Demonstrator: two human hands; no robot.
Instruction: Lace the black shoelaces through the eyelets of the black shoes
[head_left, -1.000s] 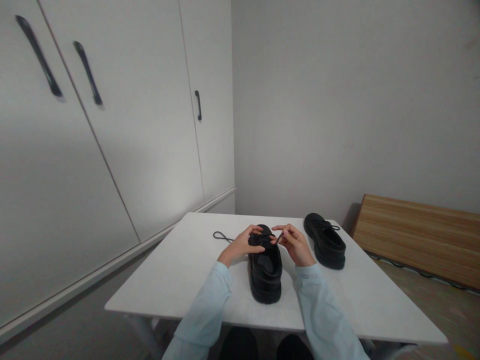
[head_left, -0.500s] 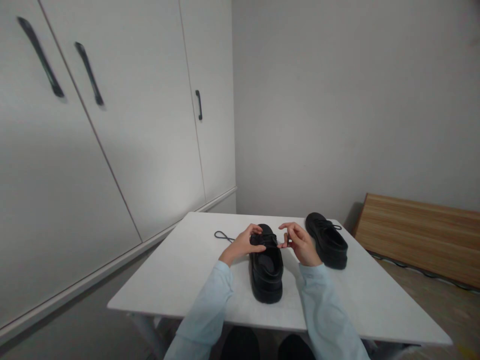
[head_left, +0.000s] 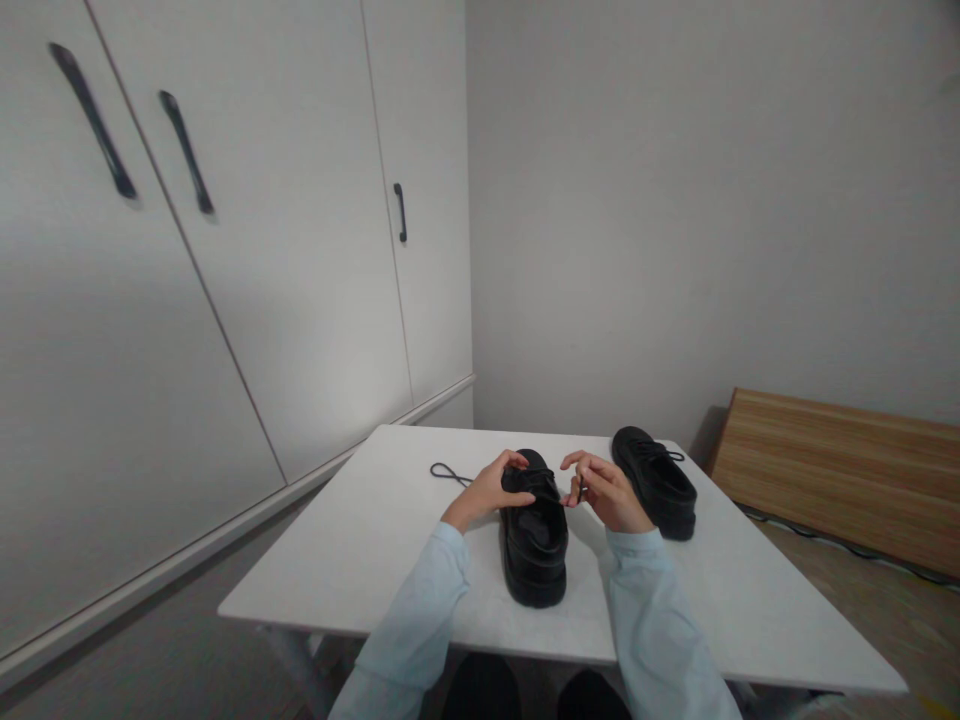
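As the left hand [head_left: 489,492] clasps a black lace-up shoe [head_left: 534,565] midway across a white table [head_left: 337,560], the right hand [head_left: 606,492] pinches its shoelace [head_left: 581,487], likely light and limp, best held near the tip; the shoe looks firm.

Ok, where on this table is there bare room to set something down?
Mostly the left of the table, between its left edge, the lace loop and the left sleeve. Another bare patch lies front right, between the right sleeve, the far shoe and the right edge. It's crowded mid-table, where the left hand and right hand flank the near shoe.
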